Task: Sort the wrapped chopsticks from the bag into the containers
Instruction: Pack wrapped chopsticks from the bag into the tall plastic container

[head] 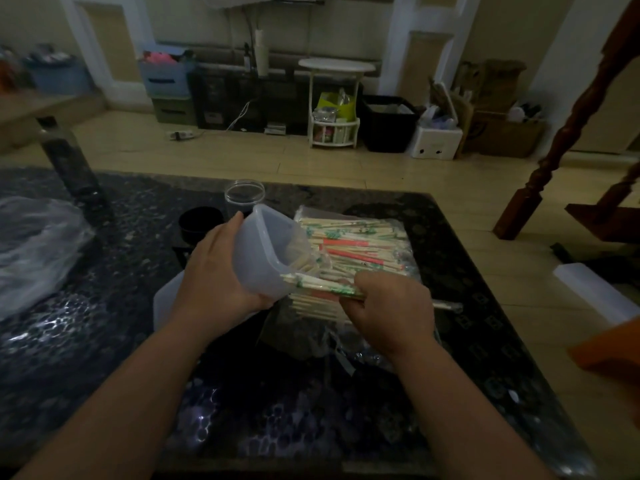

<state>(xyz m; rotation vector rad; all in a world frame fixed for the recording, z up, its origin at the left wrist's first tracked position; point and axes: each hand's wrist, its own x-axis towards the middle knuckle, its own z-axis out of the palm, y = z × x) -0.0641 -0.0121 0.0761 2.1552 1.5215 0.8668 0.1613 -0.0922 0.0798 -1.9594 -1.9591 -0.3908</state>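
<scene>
Dim room, pale wood floor [242,150] at the back; up front a dark, speckled surface [104,341] carries the things. At its far left lies a crumpled clear plastic wrap [31,244]. Further in stand a dark cup [199,221] and, just behind it to the right, a clear jar [244,197], both upright. The left hand [214,271] grips a translucent white container [259,261] from the side, thumb on its upper wall, and holds it tilted with the mouth turned to the right; a few sticks show inside. Below that hand a flat white piece [166,303] lies on the surface. The right hand [391,306] is curled round a bundle of wrapped chopsticks [318,285] with green print, whose far ends reach the container's mouth. Under and behind the bundle lies the open clear bag [410,258], holding the pile of wrapped chopsticks [360,247], green- and red-printed, lying flat. At the right edge a carved wooden post [568,133] rises from the floor, and an orange blur [609,348] cuts in.
</scene>
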